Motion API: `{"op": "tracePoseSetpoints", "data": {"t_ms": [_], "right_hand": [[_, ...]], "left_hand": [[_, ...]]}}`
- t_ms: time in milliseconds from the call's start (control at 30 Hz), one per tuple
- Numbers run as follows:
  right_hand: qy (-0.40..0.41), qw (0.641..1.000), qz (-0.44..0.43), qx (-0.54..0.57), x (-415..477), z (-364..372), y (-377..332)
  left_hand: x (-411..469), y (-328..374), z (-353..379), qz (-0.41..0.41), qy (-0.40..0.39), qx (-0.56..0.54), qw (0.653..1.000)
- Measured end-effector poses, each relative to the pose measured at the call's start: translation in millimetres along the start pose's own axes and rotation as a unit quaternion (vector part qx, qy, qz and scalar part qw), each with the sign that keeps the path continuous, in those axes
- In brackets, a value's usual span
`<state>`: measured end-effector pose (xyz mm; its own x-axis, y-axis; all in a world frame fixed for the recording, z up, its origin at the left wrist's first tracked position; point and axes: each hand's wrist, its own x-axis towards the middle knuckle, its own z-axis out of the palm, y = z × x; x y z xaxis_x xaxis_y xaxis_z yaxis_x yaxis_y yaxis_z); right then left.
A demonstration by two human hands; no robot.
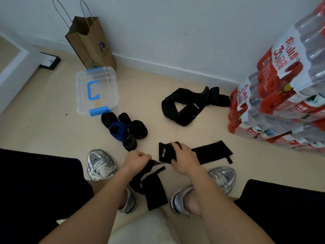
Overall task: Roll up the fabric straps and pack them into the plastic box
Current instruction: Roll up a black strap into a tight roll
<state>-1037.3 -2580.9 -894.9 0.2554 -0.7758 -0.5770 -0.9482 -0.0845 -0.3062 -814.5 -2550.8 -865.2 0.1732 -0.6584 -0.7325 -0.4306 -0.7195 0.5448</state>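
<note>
Now left hand (138,158) grips top of hanging strap (154,189); right hand (182,159) clasps flat strap (211,152), which extends rightward.

Left hand (138,158) is closed on the upper end of a black hanging strap (154,189). The strap drops from the grip toward the person, folded over itself, between the silver sneakers (101,165).

Right hand (184,160) is just right of that grip, fingers curled over the logo end of a flat strap (212,150), which runs rightward from the grip along the floor (52,120). Cannot tell whether the two straps join.

- Beyond the left grip, near: rolled straps (139,131), black, plus one blue roll (117,129).
- Just beyond those: clear plastic box (105,95), lid on, blue latches.
- Behind the box: paper bag (91,41).
- Beyond the right grip: loose strap heap (184,110).
- Far right: bottled-water packs (281,95).
</note>
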Motion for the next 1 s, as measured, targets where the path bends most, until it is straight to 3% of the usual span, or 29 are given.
{"op": "tracePoseSetpoints", "data": {"t_ms": [67,167,300,467,600,700,867,1000], "right_hand": [[-0.026,0.994,0.015,-0.106,1,12,0],[0.021,0.982,0.047,-0.183,6,19,7],[0.125,0.982,0.098,-0.101,30,-7,21],[0.202,0.976,0.082,-0.016,64,-59,33],[0.237,0.956,0.165,0.054,94,-107,52],[0.244,0.947,0.201,0.058,118,-139,74],[0.286,0.938,0.194,0.001,160,-179,106],[0.186,0.971,0.150,-0.004,186,-190,129]], "left_hand": [[1,5,1,0.017,-0.016,-0.044,0.999],[6,21,7,0.049,-0.011,-0.093,0.994],[20,53,14,0.095,0.010,-0.102,0.990],[45,89,18,0.121,0.035,-0.088,0.988],[73,123,25,0.119,0.054,-0.089,0.987],[91,151,32,0.118,0.068,-0.051,0.989],[129,178,47,0.208,0.024,0.124,0.970],[150,175,60,0.211,-0.082,0.222,0.948]]}}
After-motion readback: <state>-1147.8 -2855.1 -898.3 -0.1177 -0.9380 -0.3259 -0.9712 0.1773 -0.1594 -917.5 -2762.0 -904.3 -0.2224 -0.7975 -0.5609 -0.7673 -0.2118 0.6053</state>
